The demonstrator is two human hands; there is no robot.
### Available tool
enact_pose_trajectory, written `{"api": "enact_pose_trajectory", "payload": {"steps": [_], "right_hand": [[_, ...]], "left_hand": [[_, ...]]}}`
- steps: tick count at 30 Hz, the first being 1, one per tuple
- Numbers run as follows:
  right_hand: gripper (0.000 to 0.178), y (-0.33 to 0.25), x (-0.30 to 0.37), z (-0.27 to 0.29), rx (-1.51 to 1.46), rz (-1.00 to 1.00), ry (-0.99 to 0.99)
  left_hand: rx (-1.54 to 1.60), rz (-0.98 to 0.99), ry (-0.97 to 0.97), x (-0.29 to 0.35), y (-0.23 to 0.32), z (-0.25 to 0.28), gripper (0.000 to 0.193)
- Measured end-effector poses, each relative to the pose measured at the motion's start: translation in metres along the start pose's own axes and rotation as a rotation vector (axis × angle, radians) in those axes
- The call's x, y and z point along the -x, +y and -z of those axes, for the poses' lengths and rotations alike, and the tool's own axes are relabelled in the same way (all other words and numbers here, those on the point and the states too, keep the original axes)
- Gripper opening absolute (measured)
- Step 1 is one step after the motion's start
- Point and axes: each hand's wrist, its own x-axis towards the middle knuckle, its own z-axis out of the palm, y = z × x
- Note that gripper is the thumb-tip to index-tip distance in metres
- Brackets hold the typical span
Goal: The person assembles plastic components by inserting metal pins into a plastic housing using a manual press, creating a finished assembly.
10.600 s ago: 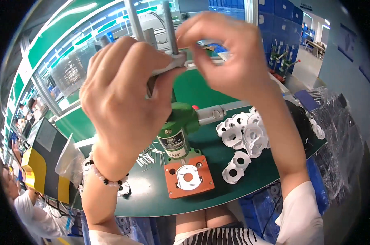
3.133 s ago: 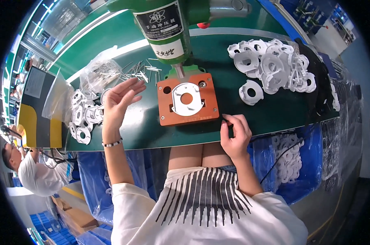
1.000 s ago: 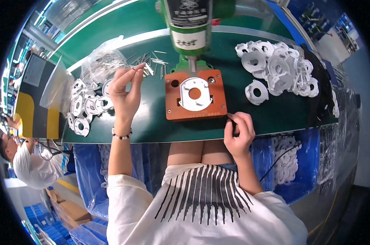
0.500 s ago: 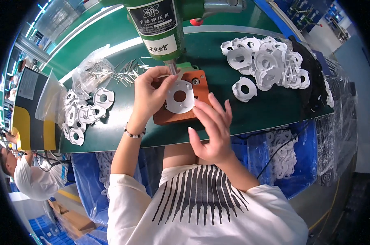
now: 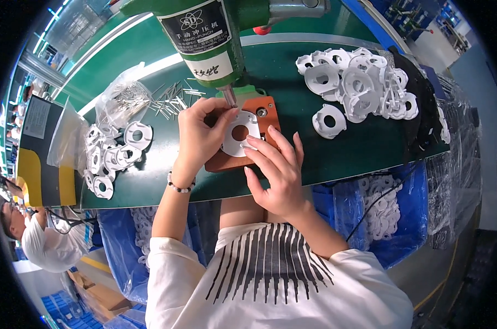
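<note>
A white plastic ring-shaped part (image 5: 250,125) with a round centre hole lies on an orange fixture block (image 5: 225,162) beneath the ram (image 5: 229,96) of a green hand punch press (image 5: 242,55). My left hand (image 5: 200,131) is at the part's upper left, thumb and forefinger pinched close under the ram. Whatever the pinch holds is too small or hidden to name. My right hand (image 5: 278,178) is open, its fingers stretched out and fingertips resting on the part's lower right edge.
Loose metal pins (image 5: 174,101) lie beside a clear bag of pins (image 5: 126,98) at the back left. White plastic parts form a left pile (image 5: 112,156) and a larger right pile (image 5: 361,85). Blue bins (image 5: 407,219) stand below the table's front edge. A person (image 5: 51,241) sits at far left.
My right hand has moved left and its fingertips have come onto the white part. My left hand's thumb and forefinger stay pinched by the ram.
</note>
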Motion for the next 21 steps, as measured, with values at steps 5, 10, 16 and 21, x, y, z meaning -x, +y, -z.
{"api": "enact_pose_trajectory", "payload": {"steps": [5,10,16,21], "right_hand": [[0.029,0.001,-0.001,-0.001,-0.006,-0.006,0.005],[0.028,0.001,-0.001,-0.001,-0.008,-0.005,0.009],[0.027,-0.001,0.000,-0.001,0.006,0.009,0.024],[0.027,-0.001,0.002,-0.002,0.001,-0.005,0.037]], "left_hand": [[-0.109,-0.069,0.009,-0.001,0.006,0.001,0.011],[-0.089,-0.077,0.030,0.000,0.008,-0.001,0.010],[-0.164,-0.097,0.014,0.002,0.012,0.002,0.009],[-0.100,-0.044,-0.025,0.004,0.007,0.004,0.012]]}}
